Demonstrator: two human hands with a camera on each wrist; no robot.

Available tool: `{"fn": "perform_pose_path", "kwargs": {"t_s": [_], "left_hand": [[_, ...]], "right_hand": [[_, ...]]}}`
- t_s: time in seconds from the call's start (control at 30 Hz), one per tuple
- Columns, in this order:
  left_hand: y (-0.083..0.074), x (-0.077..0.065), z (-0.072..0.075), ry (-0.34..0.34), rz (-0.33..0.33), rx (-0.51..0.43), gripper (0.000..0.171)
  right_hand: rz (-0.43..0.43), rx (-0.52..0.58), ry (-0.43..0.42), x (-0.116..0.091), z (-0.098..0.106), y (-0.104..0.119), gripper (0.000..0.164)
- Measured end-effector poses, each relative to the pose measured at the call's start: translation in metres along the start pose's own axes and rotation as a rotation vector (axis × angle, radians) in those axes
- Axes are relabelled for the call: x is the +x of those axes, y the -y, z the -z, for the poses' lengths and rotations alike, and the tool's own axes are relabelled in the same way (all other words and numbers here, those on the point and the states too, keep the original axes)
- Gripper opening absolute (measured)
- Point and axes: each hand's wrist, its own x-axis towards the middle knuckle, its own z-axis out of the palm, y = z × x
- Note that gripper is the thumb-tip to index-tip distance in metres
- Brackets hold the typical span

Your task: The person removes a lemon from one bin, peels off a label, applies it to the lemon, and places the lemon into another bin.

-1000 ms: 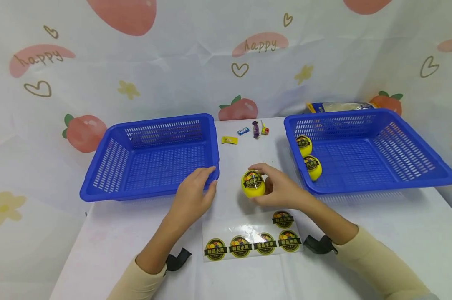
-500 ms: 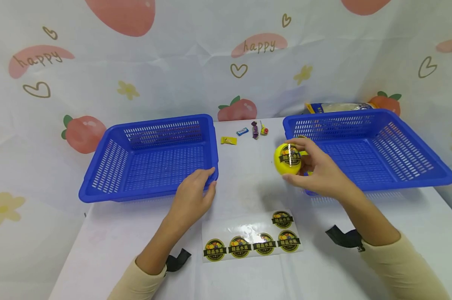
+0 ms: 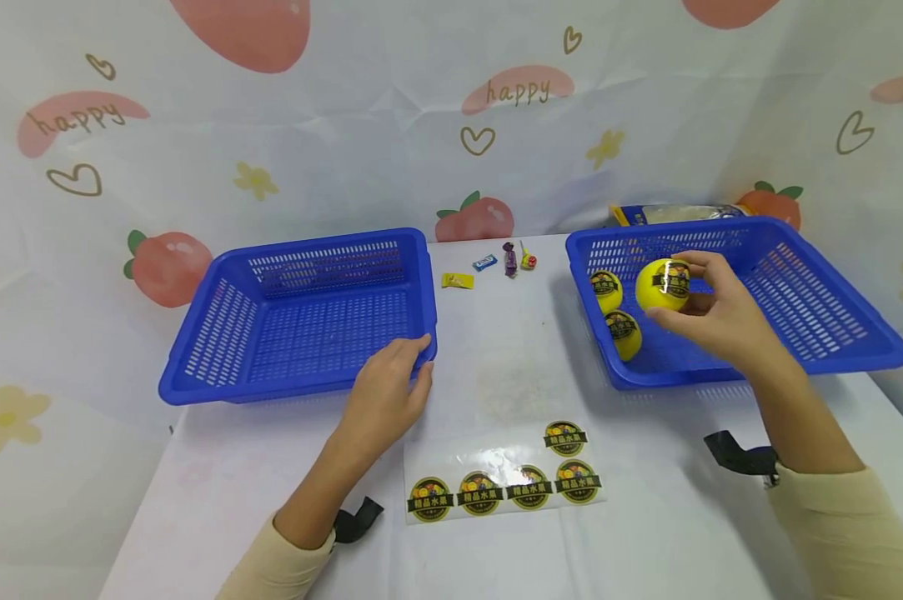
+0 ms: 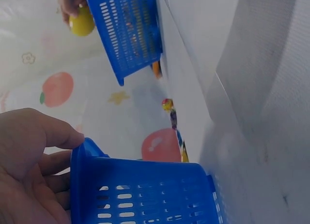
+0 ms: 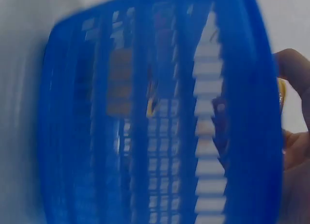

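Note:
My right hand holds a smooth yellow ball with a black round fruit sticker, thumb below and fingers above. It hovers over the right blue basket. Two similar stickered yellow balls, a rear one and a front one, lie inside along that basket's left wall. My left hand grips the near right corner of the left blue basket. In the left wrist view, the thumb meets the rim and the fingers are partly hidden behind it. The right wrist view is mostly basket wall.
A clear sheet with several round stickers lies at the table's front. Between the baskets, toward the back, are a yellow-wrapped candy, a blue one, a purple one and a lollipop. A bag lies behind the right basket.
My right hand has carried the yellow ball rightward and away from me, from above the table between the baskets to over the right basket. My left hand has stayed on its basket's corner.

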Motion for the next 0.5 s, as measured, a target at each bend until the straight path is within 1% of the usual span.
{"fn": "perform_pose_path", "kwargs": {"t_s": [0.07,0.1,0.2,0.27,0.37,0.5], "left_hand": [[0.0,0.0,0.0,0.002,-0.001,0.005,0.035],[0.0,0.0,-0.001,0.003,-0.002,0.009,0.035],[0.0,0.0,-0.001,0.004,-0.004,0.018,0.035],[0.0,0.0,-0.001,0.003,-0.008,0.021,0.035],[0.0,0.0,-0.001,-0.001,-0.018,0.023,0.034],[0.001,0.0,-0.002,-0.003,-0.029,0.023,0.034]], "right_hand": [[-0.049,-0.067,0.035,0.002,0.008,-0.008,0.081],[-0.068,-0.102,0.067,0.004,0.011,-0.013,0.082],[-0.108,-0.216,0.182,0.008,0.017,-0.024,0.083],[-0.128,-0.27,0.262,0.01,0.018,-0.031,0.081],[-0.145,-0.323,0.341,0.013,0.016,-0.036,0.08],[-0.127,-0.385,0.406,0.016,0.012,-0.038,0.075]]}}
